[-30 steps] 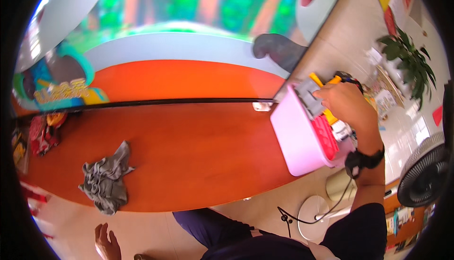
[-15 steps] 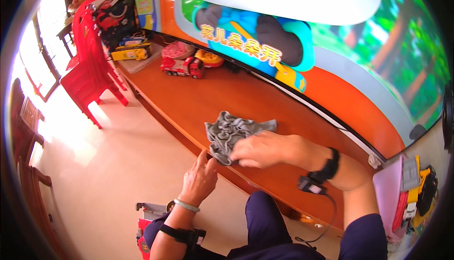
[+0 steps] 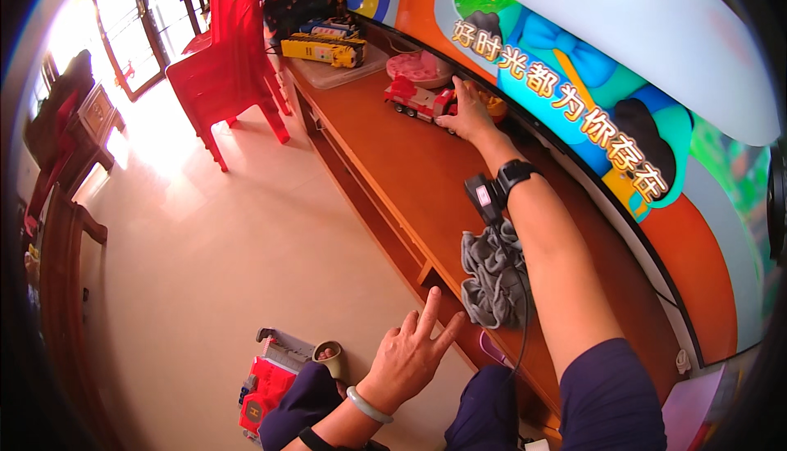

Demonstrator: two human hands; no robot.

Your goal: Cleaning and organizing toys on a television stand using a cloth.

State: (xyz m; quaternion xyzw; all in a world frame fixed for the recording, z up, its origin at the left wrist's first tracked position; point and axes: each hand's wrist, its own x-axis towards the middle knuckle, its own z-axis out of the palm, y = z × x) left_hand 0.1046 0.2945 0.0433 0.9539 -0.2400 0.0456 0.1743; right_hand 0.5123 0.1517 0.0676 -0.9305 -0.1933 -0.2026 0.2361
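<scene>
A red chair (image 3: 225,66) flanks the bench (image 3: 389,164). A cup (image 3: 333,366) holds small pieces (image 3: 325,353); a clear tray (image 3: 361,71) carries a yellow toy (image 3: 324,49). The left hand (image 3: 403,363), fingers spread, is off the bench's edge. The right hand (image 3: 473,117) curves round a red toy truck (image 3: 416,100), grip unclear, by a pink basin (image 3: 425,82); grey cloth (image 3: 492,283) lies nearer.

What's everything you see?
Screen: one, multicoloured, upper right
Cabinet: one, brown, centre
Toy truck: one, mostly red, on cabinet
Tray: one, clear, on cabinet
Toy vehicle: one, yellow, on tray
Dish: one, pinkish, on cabinet
Cloth: one, grey, on cabinet
Chairs: count unclear, red, on floor
Floor toy: one, red, lower left
Cup: one, greenish, on floor
Bin: one, pink, lower right
Furniture: count unclear, brown, far left
Left hand: one, bare, near cloth
Right hand: one, bare, at toy truck
</scene>
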